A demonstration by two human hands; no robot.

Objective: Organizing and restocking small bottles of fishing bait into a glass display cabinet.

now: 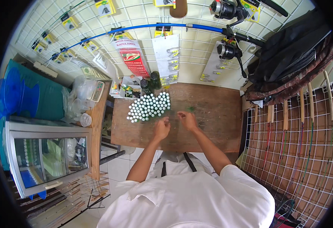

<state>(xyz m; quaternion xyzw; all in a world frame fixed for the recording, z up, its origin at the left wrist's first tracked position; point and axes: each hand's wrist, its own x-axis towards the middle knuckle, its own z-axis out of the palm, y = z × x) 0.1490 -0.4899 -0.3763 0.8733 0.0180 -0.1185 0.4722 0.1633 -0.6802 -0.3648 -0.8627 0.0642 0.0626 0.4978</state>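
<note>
Over the wooden table [216, 125] both of my hands are raised a little apart from each other. My left hand [162, 128] is closed with its fingers curled; whatever may be in it is too small to see. The fingers of my right hand [188, 121] are drawn together in a pinch, and I cannot make out anything between them. A tight cluster of small white round-topped pieces [149, 107], with some green at its lower edge, stands just beyond my left hand. Small green bits [190, 109] lie on the table beyond my right hand.
Dark bottles [155, 80] and a white box of small items [130, 91] stand at the table's back left. A glass-fronted cabinet [48, 152] is on the left. Fishing reels [227, 51] and a blue rod [143, 27] hang on the wall grid; a black bag [288, 57] hangs right.
</note>
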